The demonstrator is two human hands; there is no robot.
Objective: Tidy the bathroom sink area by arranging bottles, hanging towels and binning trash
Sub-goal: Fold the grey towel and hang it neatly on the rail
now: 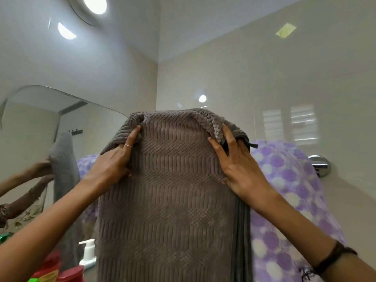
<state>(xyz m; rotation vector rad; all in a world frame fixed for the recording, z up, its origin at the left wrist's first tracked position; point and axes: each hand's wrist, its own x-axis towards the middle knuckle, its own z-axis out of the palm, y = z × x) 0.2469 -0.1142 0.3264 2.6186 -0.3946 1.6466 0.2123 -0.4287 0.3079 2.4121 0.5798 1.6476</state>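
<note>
A grey ribbed towel [173, 190] hangs folded in front of me, held up at head height. My left hand [114, 161] pinches its upper left edge, with a ring on one finger. My right hand [238, 169] grips the upper right corner, fingers spread over the fabric. Behind it a purple and white dotted towel [289, 200] drapes over a chrome towel rail [319, 165] on the right wall. The rail's left part is hidden by both towels.
A mirror [40, 123] on the left wall reflects my arms and the grey towel. Below left stand a white pump bottle [87, 253] and red bottles [59, 269]. Tiled walls meet in the corner behind the towels.
</note>
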